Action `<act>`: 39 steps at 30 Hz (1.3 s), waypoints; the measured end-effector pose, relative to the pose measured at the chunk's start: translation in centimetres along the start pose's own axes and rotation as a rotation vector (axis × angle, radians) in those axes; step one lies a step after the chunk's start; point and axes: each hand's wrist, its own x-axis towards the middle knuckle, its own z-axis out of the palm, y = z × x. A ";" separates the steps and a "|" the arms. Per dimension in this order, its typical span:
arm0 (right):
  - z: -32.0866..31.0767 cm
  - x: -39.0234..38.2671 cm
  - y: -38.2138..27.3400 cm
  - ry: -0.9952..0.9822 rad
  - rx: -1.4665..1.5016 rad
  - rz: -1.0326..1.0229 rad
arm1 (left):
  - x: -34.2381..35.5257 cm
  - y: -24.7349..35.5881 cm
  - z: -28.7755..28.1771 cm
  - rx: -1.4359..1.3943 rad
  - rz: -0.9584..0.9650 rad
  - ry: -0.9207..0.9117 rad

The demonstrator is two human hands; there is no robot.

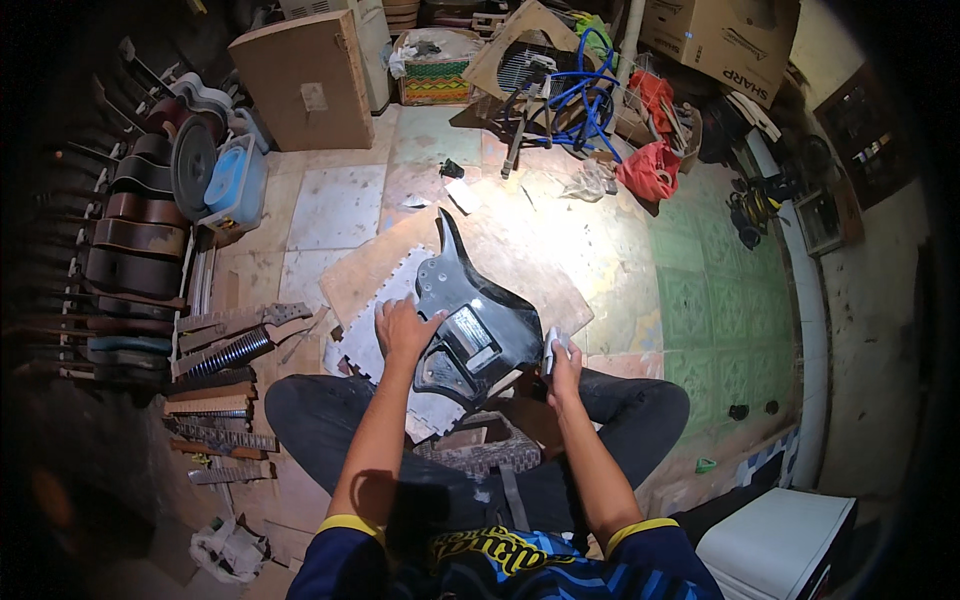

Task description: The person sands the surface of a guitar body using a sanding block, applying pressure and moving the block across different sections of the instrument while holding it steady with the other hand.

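Observation:
A glossy black electric guitar body (508, 335) lies in front of my crossed legs, its horn pointing away and its cut-out cavities facing up. My left hand (402, 328) rests at its left side with fingers spread, the thumb on the black surface. At the right edge of the body, my right hand (566, 372) is closed round a small flat grey-white pad (552, 350), which looks like folded sandpaper. The pad is against or very near the rim; I cannot tell which. A pale foam mat (372, 335) and a brown board (352, 277) lie beneath the body.
Guitar necks (225, 432) lie on the floor at left, below a rack of guitars (140, 235). A clear tub with a blue lid (232, 180) stands nearby. Beyond are a tangled blue hose (590, 100) and a red bag (650, 172). A white box (775, 540) is at lower right.

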 end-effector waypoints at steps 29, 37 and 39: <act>3.7 -2.4 -2.0 -0.176 -1.186 -1.020 | 1.2 4.5 2.5 0.114 -0.183 0.107; 2.2 -3.9 -2.2 -0.194 -1.190 -0.960 | 1.8 4.6 2.3 0.094 -0.107 0.168; 3.6 -2.2 -2.5 -0.180 -1.199 -0.996 | 1.3 4.7 2.4 0.111 -0.090 0.173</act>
